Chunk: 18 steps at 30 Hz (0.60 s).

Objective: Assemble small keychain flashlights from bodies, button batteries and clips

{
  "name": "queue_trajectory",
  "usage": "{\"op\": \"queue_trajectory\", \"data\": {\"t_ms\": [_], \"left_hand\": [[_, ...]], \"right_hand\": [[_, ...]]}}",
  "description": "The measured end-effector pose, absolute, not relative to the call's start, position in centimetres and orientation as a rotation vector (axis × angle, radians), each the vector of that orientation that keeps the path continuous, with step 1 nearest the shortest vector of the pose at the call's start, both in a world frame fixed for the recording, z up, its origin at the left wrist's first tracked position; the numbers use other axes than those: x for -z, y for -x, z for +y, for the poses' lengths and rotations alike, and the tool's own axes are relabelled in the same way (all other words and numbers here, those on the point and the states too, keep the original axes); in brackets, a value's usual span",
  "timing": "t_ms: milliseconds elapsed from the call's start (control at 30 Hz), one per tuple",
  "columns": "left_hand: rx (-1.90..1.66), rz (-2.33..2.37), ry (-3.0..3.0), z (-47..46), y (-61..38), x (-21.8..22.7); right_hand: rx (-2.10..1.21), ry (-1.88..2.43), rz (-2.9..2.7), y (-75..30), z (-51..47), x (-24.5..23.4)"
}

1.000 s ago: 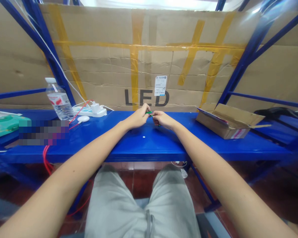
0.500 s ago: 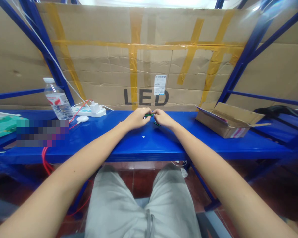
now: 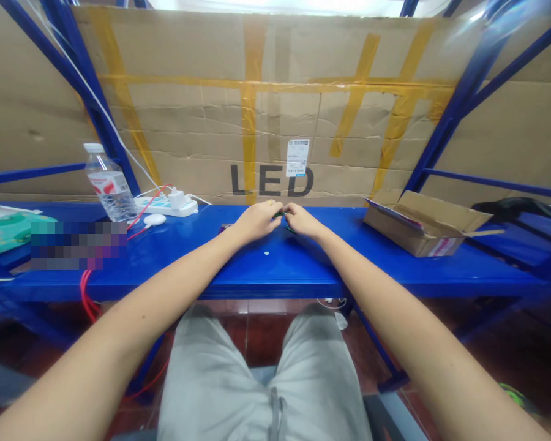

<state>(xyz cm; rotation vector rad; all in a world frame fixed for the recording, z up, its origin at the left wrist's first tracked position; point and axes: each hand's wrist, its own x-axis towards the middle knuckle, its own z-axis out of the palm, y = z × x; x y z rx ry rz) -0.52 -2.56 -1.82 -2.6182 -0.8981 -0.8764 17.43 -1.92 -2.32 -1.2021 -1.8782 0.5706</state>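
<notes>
Two bare hands meet over the middle of the blue metal shelf (image 3: pixel 275 272), near its rear edge. The left hand (image 3: pixel 256 222) and the right hand (image 3: pixel 303 222) are both narrowed to a pinch, with fingers curled inward and fingertips touching. Between the fingertips sits a small green part (image 3: pixel 281 214), gripped from both sides. Most of it is hidden by the fingers, so its type cannot be told. The part is just above the shelf surface, directly in front of the printed letters "LED" (image 3: pixel 272 180) on the cardboard sheet (image 3: pixel 188 122) that backs the shelf. A white label (image 3: pixel 297 158) is stuck on the sheet above the letters.

A small white dot (image 3: pixel 266 252) lies on the shelf, near the hands on the side closer to the person.

Left of the hands and well apart from them:
- a clear water bottle (image 3: pixel 110 184), upright;
- a white power strip (image 3: pixel 165 206) with a white plug (image 3: pixel 177 198) seated in it;
- a white oval device (image 3: pixel 154 219) just in front of the strip;
- a red cable (image 3: pixel 85 288) that drops over the front edge of the shelf;
- a green packet (image 3: pixel 4 225) at the far left.

Right of the hands, an open cardboard box (image 3: pixel 422 231) rests on the shelf with its flaps spread.

The person's legs, in grey trousers (image 3: pixel 261 380), are below the shelf edge.
</notes>
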Motion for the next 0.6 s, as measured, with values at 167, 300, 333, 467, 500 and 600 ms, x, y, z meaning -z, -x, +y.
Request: {"op": "queue_trajectory", "data": {"t_ms": [167, 300, 333, 467, 500, 600], "left_hand": [[0.862, -0.998, 2.567, -2.95, 0.51, 1.69], [0.838, -1.039, 2.543, -3.12, 0.27, 1.78], [0.836, -1.047, 2.538, -3.12, 0.18, 1.84], [0.860, -1.064, 2.535, -2.96, 0.05, 1.98], [0.881, -1.069, 2.541, -2.90, 0.10, 1.95], [1.019, -1.078, 2.599, -2.68, 0.45, 1.70]], "right_hand": [[-0.562, 1.221, -1.883, -17.40, -1.86, 2.52], [-0.510, 1.237, -1.904, -17.36, -1.83, 2.65], [-0.497, 1.242, -1.909, -17.34, -1.81, 2.68], [-0.476, 1.250, -1.915, -17.27, -1.72, 2.72], [-0.483, 1.247, -1.909, -17.28, -1.72, 2.70], [-0.529, 1.236, -1.875, -17.45, -1.77, 2.59]]}}
